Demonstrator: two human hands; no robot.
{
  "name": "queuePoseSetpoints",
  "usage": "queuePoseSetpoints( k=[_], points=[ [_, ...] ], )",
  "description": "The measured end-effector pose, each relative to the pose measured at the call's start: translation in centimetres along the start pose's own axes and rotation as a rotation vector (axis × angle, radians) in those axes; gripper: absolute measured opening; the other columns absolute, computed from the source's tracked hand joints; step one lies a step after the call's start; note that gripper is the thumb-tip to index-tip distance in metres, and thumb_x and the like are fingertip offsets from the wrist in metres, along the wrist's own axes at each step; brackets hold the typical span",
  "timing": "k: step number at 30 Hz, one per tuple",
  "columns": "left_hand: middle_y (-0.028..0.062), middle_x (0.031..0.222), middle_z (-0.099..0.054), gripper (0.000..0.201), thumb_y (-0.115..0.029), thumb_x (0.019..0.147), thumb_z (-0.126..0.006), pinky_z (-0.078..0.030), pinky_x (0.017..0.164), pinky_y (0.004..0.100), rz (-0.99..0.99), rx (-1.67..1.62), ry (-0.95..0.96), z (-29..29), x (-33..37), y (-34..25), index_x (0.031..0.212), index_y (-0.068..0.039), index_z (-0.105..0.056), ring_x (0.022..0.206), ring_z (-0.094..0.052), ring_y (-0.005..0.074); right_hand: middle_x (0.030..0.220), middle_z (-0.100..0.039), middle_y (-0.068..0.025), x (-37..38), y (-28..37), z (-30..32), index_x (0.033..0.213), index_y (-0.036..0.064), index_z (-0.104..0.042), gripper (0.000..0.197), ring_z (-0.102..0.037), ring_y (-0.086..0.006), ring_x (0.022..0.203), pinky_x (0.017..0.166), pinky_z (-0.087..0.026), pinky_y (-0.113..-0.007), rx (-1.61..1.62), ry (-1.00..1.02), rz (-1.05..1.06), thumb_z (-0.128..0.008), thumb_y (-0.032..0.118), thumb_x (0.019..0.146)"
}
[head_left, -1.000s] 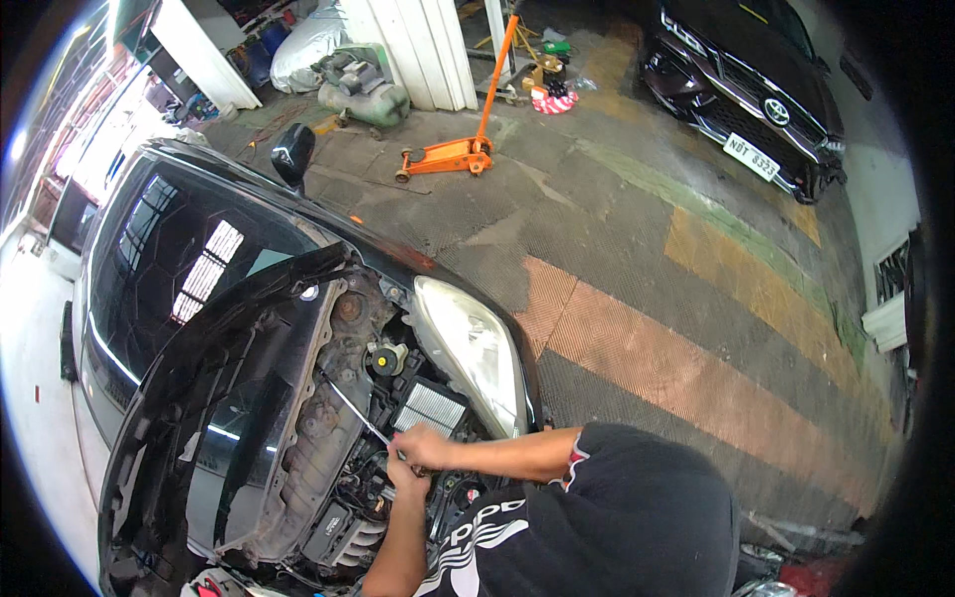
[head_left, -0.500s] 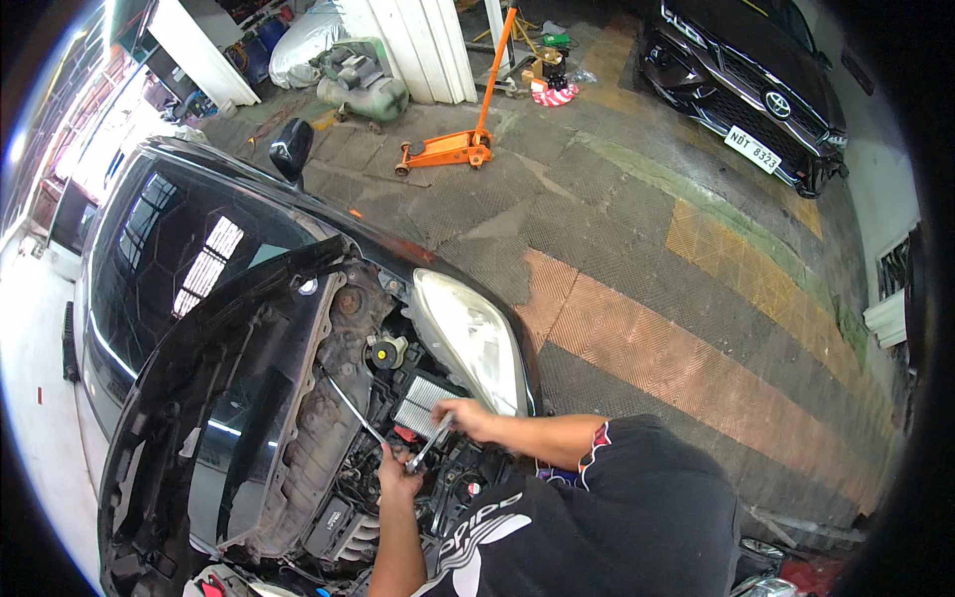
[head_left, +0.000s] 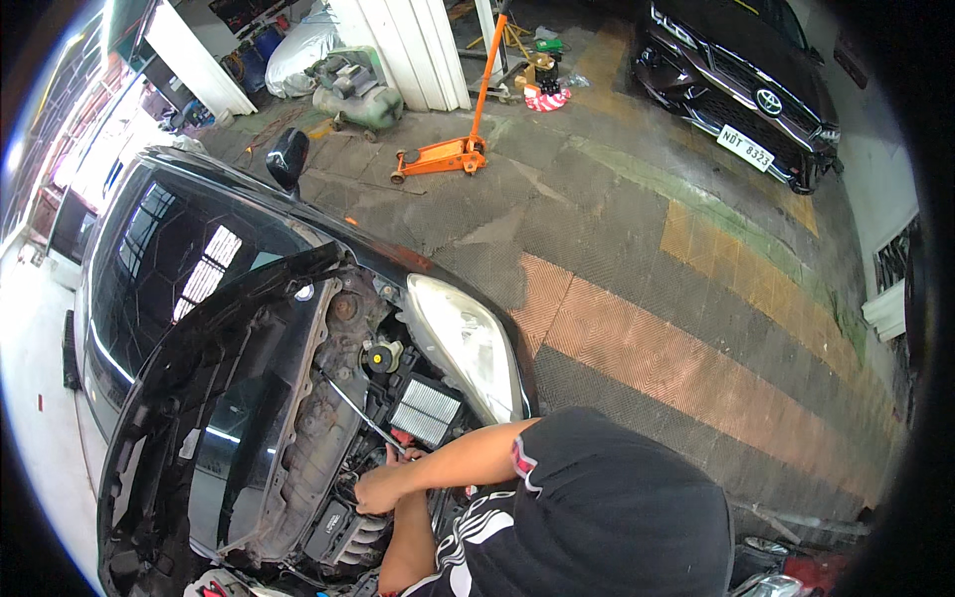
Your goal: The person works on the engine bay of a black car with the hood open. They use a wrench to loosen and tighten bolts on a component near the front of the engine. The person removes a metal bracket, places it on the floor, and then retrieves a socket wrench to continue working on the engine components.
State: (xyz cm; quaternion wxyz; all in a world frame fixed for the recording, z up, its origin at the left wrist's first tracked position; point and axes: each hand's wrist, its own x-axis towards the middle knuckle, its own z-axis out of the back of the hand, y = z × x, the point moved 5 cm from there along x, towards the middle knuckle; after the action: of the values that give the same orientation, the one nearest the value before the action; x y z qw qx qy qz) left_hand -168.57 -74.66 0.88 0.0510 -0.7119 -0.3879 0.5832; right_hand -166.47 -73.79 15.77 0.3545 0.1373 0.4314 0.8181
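Both my hands are over the open engine bay of a dark car. My right arm comes in from the right and crosses over my left forearm. My right hand (head_left: 378,489) is closed above the engine, beside a black cover (head_left: 330,530); what is in its fingers is hidden. My left hand (head_left: 400,455) is partly covered by the right forearm, its fingers curled at the lower end of a long thin metal rod (head_left: 356,410). What it grips cannot be made out. Just beyond lies a pale pleated air filter (head_left: 427,409) in a black housing.
The raised black hood (head_left: 214,438) fills the left side. A headlight (head_left: 466,343) borders the bay. Farther off stand an orange floor jack (head_left: 443,156), a green air compressor (head_left: 358,99) and another dark car (head_left: 736,85). Ridged mats (head_left: 637,338) cover the floor.
My right hand has moved left and nearer, from beside the air filter to across my left forearm. The metal hand tool that showed between my hands is now out of sight.
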Motion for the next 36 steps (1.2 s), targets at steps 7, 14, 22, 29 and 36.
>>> queuePoseSetpoints(
  k=[7, 14, 22, 29, 36],
  points=[
    [-0.0018, 0.063, -0.043, 0.041, -0.051, 0.101, -0.047, -0.042, 0.056, 0.0302, 0.094, -0.233, -0.027, -0.4, -1.7, -2.0, 0.083, -0.015, -0.052, 0.054, -0.042, 0.0139, 0.073, -0.062, -0.0072, -12.2, -17.9, 3.2, 0.079, 0.0052, -0.065, 0.034, -0.059, -0.0240, 0.071, 0.066, -0.046, -0.039, 1.176, -0.726, -0.737, -0.048, 0.030, 0.097],
    [-0.0028, 0.063, -0.048, 0.031, -0.043, 0.102, -0.050, -0.043, 0.056, 0.0277, -0.038, -0.126, 0.205, 1.5, 1.7, 0.6, 0.088, -0.016, -0.057, 0.059, -0.048, 0.0138, 0.067, -0.065, -0.0130, -7.3, -10.6, 1.6, 0.074, 0.0028, -0.067, 0.039, -0.063, -0.0254, 0.065, 0.070, -0.049, -0.042, 0.870, -0.896, -0.339, -0.054, 0.033, 0.094],
    [-0.0066, 0.062, -0.047, 0.033, -0.048, 0.102, -0.046, -0.042, 0.057, 0.0274, 0.041, -0.063, 0.040, 0.7, 0.3, 0.1, 0.089, -0.020, -0.059, 0.058, -0.047, 0.0090, 0.091, -0.071, -0.0207, -2.5, -3.1, 2.0, 0.089, 0.0054, -0.074, 0.038, -0.068, -0.0425, 0.086, 0.079, -0.052, -0.053, 0.099, -0.263, 0.160, -0.057, 0.039, 0.089],
    [-0.0023, 0.063, -0.042, 0.041, -0.052, 0.103, -0.044, -0.041, 0.056, 0.0313, 0.136, -0.132, -0.085, -0.4, -0.7, -1.5, 0.082, -0.016, -0.050, 0.055, -0.039, 0.0152, 0.075, -0.064, -0.0045, -13.0, -20.9, -2.4, 0.077, 0.0116, -0.065, 0.034, -0.054, -0.0186, 0.064, 0.062, -0.043, -0.035, 1.706, -0.522, -1.030, -0.047, 0.032, 0.097],
    [0.0013, 0.066, -0.048, 0.044, -0.053, 0.103, -0.040, -0.042, 0.052, 0.0321, 0.006, -0.023, -0.017, -0.3, 1.1, 0.4, 0.088, -0.015, -0.055, 0.056, -0.046, 0.0164, 0.079, -0.069, -0.0108, -7.1, -6.2, 1.7, 0.081, 0.0130, -0.073, 0.028, -0.068, -0.0270, 0.078, 0.086, -0.050, -0.041, 0.846, -0.988, -0.565, -0.062, 0.038, 0.088]
  ],
)
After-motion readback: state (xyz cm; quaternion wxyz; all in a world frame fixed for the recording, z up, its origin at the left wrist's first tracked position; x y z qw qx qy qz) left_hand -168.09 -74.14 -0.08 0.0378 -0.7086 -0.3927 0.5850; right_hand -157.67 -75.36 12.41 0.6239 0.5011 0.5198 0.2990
